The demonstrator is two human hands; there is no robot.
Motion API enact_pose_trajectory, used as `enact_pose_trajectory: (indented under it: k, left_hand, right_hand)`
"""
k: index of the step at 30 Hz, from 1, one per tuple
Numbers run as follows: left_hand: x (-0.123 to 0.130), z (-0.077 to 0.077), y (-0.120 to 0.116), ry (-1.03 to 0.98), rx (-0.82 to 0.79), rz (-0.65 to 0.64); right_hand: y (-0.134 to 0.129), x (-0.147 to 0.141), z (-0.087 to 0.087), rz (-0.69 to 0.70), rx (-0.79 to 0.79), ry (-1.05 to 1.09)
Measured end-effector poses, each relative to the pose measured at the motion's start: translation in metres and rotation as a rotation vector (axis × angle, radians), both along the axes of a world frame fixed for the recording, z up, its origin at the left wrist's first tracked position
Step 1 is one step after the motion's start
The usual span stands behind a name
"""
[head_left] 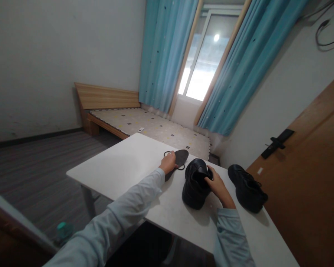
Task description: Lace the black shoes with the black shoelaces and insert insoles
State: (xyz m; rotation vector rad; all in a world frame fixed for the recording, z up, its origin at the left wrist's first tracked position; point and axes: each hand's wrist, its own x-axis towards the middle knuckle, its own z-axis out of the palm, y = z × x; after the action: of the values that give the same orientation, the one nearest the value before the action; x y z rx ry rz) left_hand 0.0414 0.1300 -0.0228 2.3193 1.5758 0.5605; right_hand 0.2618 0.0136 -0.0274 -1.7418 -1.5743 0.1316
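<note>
Over the white table (111, 167), my left hand (168, 162) is closed on a dark grey insole (181, 157). Black loops of a thin cord, like a shoelace (180, 168), stick out on both sides of the same hand. To the right of it stands a black shoe (193, 189), its opening facing up. My right hand (215, 183) grips this shoe by the collar, with the thumb at the opening and the other fingers partly hidden behind it. A second black shoe (249, 191) with laces rests farther right on the table, apart from both hands.
Behind the table is a bed with a patterned mattress (161, 128); a small white object (140, 129) lies on it. Blue curtains (167, 52) frame the window. A wooden door (308, 167) with a black handle stands close at the right. A green-capped bottle (64, 230) is at lower left.
</note>
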Motion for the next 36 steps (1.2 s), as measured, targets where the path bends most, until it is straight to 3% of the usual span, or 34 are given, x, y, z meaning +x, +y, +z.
enact_pose_trajectory:
  k: [5, 11, 16, 18, 21, 23, 25, 29, 33, 36]
  left_hand:
    - [-0.006, 0.003, 0.007, -0.066, -0.047, 0.029]
    - [-0.011, 0.011, 0.006, -0.112, -0.122, -0.023]
    - [-0.011, 0.024, 0.008, -0.216, -0.123, -0.048]
    - [-0.012, 0.031, 0.009, -0.383, -0.171, -0.054]
    - [-0.016, 0.041, 0.006, -0.854, -0.36, -0.113]
    - [-0.018, 0.047, -0.001, -1.097, -0.489, -0.186]
    - [-0.018, 0.052, -0.012, -1.187, -0.609, -0.278]
    - [-0.012, 0.054, -0.04, -1.105, -0.798, -0.44]
    - [-0.006, 0.05, -0.072, -1.033, -0.827, -0.568]
    - [-0.005, 0.049, -0.093, -0.979, -0.774, -0.57]
  right_hand:
    - [0.0, -0.001, -0.002, -0.053, -0.02, -0.038]
    - [0.001, -0.001, -0.001, -0.074, -0.036, -0.042]
    - [0.0, -0.001, 0.0, -0.102, -0.062, -0.021]
    - [0.0, 0.0, -0.001, -0.107, -0.049, 0.003]
    - [0.0, -0.001, -0.001, -0.118, -0.026, 0.064]
    - [0.0, -0.002, 0.003, -0.094, 0.0, 0.12]
    - [-0.002, -0.004, 0.009, -0.019, 0.039, 0.192]
    - [-0.01, -0.012, 0.027, 0.151, 0.111, 0.37]
    - [-0.017, -0.022, 0.039, 0.068, 0.165, 0.476]
    - [-0.019, -0.028, 0.042, 0.04, 0.171, 0.506]
